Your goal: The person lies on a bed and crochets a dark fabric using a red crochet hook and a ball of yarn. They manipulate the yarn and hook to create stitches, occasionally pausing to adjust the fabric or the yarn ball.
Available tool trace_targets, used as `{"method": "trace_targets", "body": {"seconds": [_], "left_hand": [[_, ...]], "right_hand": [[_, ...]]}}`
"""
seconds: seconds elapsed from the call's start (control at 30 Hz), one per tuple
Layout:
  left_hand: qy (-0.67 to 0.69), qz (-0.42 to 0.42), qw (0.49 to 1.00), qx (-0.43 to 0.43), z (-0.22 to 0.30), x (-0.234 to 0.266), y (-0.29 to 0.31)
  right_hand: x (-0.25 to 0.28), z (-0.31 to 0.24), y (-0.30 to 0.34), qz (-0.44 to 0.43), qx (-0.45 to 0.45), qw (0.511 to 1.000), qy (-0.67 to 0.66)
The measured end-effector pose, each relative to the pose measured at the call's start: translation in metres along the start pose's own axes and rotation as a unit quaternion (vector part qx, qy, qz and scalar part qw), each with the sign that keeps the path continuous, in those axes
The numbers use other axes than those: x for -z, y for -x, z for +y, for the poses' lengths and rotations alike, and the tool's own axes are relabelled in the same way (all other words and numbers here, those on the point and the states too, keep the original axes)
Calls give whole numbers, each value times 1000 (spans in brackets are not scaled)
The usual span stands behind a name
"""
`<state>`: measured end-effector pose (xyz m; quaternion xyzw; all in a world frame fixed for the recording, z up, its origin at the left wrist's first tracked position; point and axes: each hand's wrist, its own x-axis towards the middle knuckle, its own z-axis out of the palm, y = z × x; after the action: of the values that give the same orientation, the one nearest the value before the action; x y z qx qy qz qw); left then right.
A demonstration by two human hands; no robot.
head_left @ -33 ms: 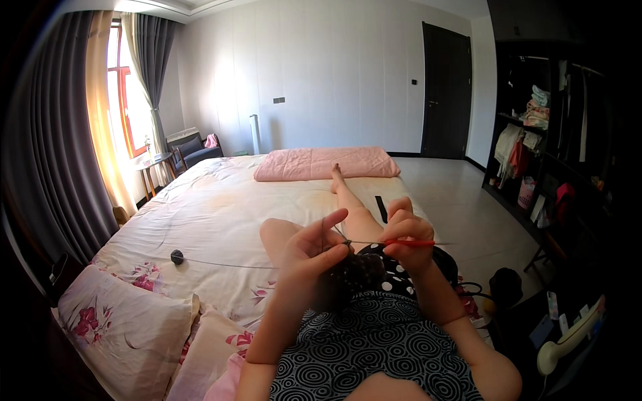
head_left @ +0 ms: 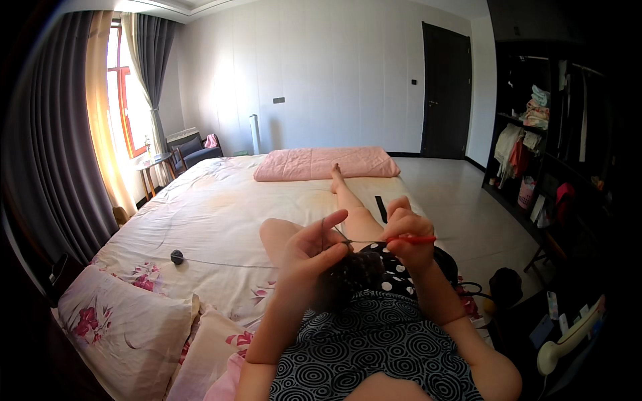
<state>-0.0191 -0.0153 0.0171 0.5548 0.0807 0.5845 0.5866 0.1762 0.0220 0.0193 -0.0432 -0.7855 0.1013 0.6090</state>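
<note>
My left hand [head_left: 309, 248] pinches the edge of a dark piece of crochet work [head_left: 349, 275] between thumb and fingers, its index finger raised with dark yarn running by it. The work hangs over my lap and is partly blurred. In my right hand [head_left: 405, 230] is a crochet hook [head_left: 420, 239] with a red handle, its thin metal shaft pointing left to the work at my left fingertips. On the bed to the left lies a small dark yarn ball [head_left: 176, 257]. From it a strand runs across the sheet toward my left hand.
I sit on a bed with a floral sheet [head_left: 221, 200]. Pillows [head_left: 127, 327] lie at the lower left, a folded pink quilt [head_left: 328, 164] at the far end. A black strip [head_left: 381, 208] rests beside my leg. At the lower right are a dark table and a pale handset-shaped object [head_left: 558, 351].
The right end of the red handle has tipped slightly upward as my right hand turned a little. My left hand and the yarn ball look the same.
</note>
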Motion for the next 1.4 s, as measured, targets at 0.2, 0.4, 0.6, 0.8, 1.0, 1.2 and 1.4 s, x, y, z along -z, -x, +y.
{"method": "trace_targets", "body": {"seconds": [0.2, 0.4, 0.6, 0.8, 1.0, 1.2, 1.4], "left_hand": [[-214, 78, 973, -44, -7, -12, 2], [-542, 104, 805, -216, -4, 2, -9], [-459, 254, 818, -235, -35, 51, -29], [-241, 281, 919, -134, -77, 87, -51], [-92, 243, 962, -83, -69, 73, -49], [-68, 238, 964, -95, -68, 71, -49], [-68, 220, 971, -63, -68, 71, -47]], "right_hand": [[-21, 8, -3, 45, -262, 913, -310], [-21, 22, -35, -77, -423, 881, -198], [-33, 42, -21, -115, -393, 897, -164], [-34, 62, 1, 32, -415, 876, -245], [-30, 67, 6, 64, -418, 867, -264], [-28, 65, 6, 73, -409, 851, -320], [-26, 63, 3, 84, -416, 822, -379]]}}
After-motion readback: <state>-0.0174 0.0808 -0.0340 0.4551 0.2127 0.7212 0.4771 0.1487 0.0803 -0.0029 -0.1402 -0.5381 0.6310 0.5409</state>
